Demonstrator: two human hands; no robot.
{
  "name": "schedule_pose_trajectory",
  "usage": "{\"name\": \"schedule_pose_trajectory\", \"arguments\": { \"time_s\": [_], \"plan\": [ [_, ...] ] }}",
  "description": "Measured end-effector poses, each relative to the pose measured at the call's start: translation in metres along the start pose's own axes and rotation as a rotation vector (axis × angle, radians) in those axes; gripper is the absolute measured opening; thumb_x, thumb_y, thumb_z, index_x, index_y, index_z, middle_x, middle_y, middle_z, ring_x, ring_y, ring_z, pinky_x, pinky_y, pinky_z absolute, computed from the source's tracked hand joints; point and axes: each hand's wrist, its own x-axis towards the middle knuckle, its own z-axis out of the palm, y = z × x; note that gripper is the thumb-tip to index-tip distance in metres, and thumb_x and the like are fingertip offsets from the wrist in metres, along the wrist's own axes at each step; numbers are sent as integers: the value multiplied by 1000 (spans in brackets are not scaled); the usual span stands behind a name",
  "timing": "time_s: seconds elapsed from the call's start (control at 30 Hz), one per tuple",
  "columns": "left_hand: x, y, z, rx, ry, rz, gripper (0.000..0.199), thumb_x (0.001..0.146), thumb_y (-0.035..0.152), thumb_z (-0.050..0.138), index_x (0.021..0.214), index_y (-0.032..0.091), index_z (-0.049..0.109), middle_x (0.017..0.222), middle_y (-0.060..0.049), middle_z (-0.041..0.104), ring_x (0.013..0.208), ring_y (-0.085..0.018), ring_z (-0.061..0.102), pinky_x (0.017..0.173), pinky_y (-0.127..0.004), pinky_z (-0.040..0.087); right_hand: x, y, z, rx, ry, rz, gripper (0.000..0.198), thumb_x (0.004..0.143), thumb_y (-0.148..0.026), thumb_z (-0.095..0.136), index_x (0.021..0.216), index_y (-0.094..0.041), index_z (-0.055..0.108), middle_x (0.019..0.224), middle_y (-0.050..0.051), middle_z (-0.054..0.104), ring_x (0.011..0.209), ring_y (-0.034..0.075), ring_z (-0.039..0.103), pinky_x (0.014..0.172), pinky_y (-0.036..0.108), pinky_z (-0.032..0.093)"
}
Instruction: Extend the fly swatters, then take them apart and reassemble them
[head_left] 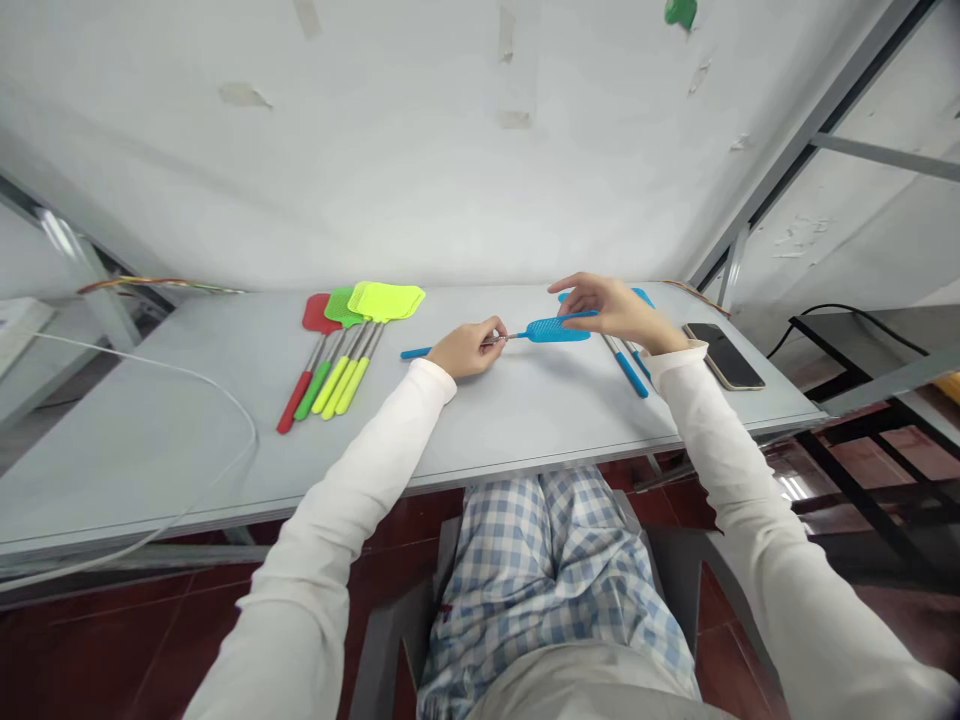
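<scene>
My left hand (469, 348) is closed around the metal shaft of a blue fly swatter (551, 330), held level just over the table. Its blue handle pokes out to the left of my fist, and its perforated paddle points right. At that paddle, my right hand (611, 308) has its fingers apart, the thumb overlapping the upper edge; whether it presses on it I cannot tell. Behind and below my right hand lie more blue fly swatters (631, 374), their paddles mostly hidden by it.
On the left lie a red swatter (295, 400), a green swatter (313, 390) and several yellow swatters (388, 300). A phone (724, 356) rests at the right end of the table (480, 430). A white cable (240, 410) crosses the left side. The wall (420, 180) stands behind.
</scene>
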Motion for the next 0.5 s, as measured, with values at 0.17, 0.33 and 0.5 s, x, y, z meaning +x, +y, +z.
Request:
{"name": "schedule_pose_trajectory", "arguments": {
  "time_s": [0.17,0.33,0.5],
  "plan": [
    [4,-7,7,-54,36,116,25,90,32,45,94,16,63,89,-6,66,70,-13,57,71,-26,45,-6,33,11,316,275,76,49,69,-50,75,110,-23,67,92,2,73,85,19,68,79,34,55],
    [5,-13,14,61,48,88,38,95,39,39,114,20,66,101,-8,68,89,-18,63,82,-30,46,-16,53,35,416,306,178,42,78,-61,62,93,-23,72,97,4,74,97,23,69,87,39,55],
    [3,-8,15,128,7,-11,40,95,41,38,118,25,66,106,-5,71,94,-19,65,79,-30,47,-21,47,43,407,209,207,38,66,-48,79,96,-25,72,106,2,73,104,24,67,98,43,52]
  ]
}}
